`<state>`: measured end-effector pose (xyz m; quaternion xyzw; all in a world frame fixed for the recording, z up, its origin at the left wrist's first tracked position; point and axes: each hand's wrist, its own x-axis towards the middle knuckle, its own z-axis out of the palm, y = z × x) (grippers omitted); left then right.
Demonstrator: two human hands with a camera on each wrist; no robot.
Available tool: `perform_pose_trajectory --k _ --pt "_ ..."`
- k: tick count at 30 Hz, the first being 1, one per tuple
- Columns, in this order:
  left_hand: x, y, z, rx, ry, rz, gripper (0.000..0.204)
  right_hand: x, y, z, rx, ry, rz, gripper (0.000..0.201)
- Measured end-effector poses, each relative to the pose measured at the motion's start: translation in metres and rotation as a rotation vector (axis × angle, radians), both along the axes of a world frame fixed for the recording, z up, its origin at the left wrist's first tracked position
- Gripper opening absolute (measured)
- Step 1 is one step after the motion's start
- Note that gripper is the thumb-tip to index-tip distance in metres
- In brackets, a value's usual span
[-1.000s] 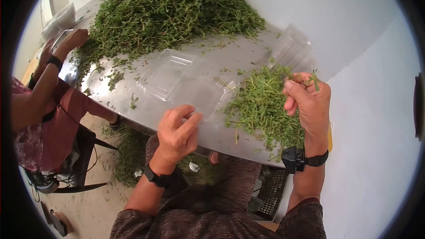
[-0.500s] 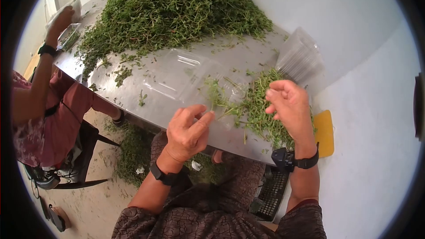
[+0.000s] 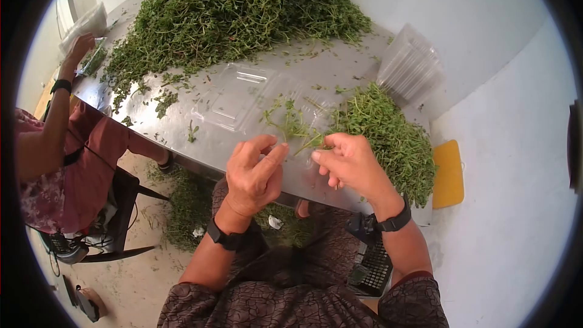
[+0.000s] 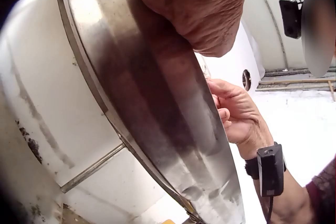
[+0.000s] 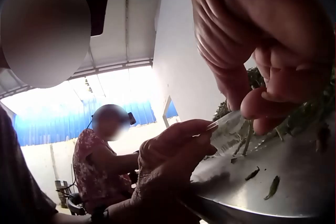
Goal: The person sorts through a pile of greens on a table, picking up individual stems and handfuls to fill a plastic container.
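Note:
My left hand (image 3: 256, 173) is over the front edge of the metal table, thumb and forefinger pinching the stem ends of a small bunch of green sprigs (image 3: 291, 123). Just to its right, my right hand (image 3: 353, 161) pinches a sprig stem between thumb and forefinger. In the right wrist view a few stems (image 5: 244, 142) hang below the right fingertips, close to the left fingertips. Behind the hands lies an open clear plastic clamshell box (image 3: 234, 98), its near half partly overlapped by the sprigs. A smaller pile of greens (image 3: 392, 140) is beside the right hand.
A large heap of greens (image 3: 243, 18) covers the back of the metal table (image 3: 200, 140). Stacked clear boxes (image 3: 413, 67) lean by the wall at right, above a yellow board (image 3: 448, 173). Another person (image 3: 51, 164) sits at left. Below is a black crate (image 3: 373, 267).
My right hand has come left and down from the small pile to beside the left hand. Sprigs now stand above the left fingertips. The seated person's hand moved to the boxes and back.

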<state>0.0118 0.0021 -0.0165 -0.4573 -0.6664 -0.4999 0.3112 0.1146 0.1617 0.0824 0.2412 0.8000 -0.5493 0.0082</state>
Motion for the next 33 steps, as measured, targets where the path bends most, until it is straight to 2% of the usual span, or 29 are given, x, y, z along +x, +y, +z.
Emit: perform_pose_trajectory --k 1,3,7,9,10,13,14,15,18,20,24,26,27,29,33 --pt "0.000 0.000 0.000 0.006 -0.005 -0.006 0.046 0.000 0.002 -0.001 0.000 0.001 0.000 0.034" --pt "0.000 -0.001 0.000 -0.002 -0.005 -0.002 0.046 0.000 0.008 -0.003 -0.093 0.001 0.012 0.020" --pt "-0.002 0.002 -0.004 0.035 0.013 0.001 0.047 0.002 0.007 0.003 0.003 0.001 -0.002 0.017" --pt "-0.002 0.002 -0.003 0.034 0.012 0.006 0.046 0.002 0.008 0.004 0.322 0.209 -0.014 0.013" --pt "-0.001 0.002 -0.003 0.031 0.010 0.008 0.046 0.000 0.008 0.005 0.323 0.210 -0.016 0.013" --pt "0.000 0.002 -0.004 0.034 -0.034 -0.011 0.045 -0.012 0.003 0.012 0.849 0.536 0.145 0.010" --pt "0.000 0.001 -0.004 0.034 -0.033 -0.013 0.045 -0.016 0.002 0.010 0.930 0.594 0.212 0.019" --pt "0.000 0.000 -0.002 0.027 -0.038 -0.018 0.045 -0.018 0.002 0.012 0.931 0.593 0.208 0.019" --pt "-0.001 -0.001 -0.003 0.026 -0.039 -0.030 0.045 -0.017 0.007 0.022 0.914 0.531 0.233 0.025" --pt "-0.002 0.001 -0.004 0.044 -0.037 -0.049 0.046 -0.011 0.028 0.033 0.938 0.493 0.085 0.028" --pt "-0.001 0.001 -0.003 0.046 -0.013 -0.029 0.046 0.006 0.078 0.045 1.012 0.373 -0.057 0.034" --pt "-0.001 0.001 -0.003 0.025 0.003 -0.008 0.045 0.011 0.095 0.047 1.045 0.060 -0.095 0.042" --pt "0.000 0.000 -0.003 0.029 0.004 -0.011 0.045 0.011 0.098 0.045 1.049 0.059 -0.098 0.042" --pt "0.001 0.000 -0.002 0.031 -0.020 -0.011 0.046 0.009 0.104 0.038 1.092 -0.112 -0.088 0.045" --pt "-0.001 0.001 -0.002 0.032 -0.003 -0.011 0.046 0.004 0.127 0.013 1.117 -0.061 -0.028 0.042"
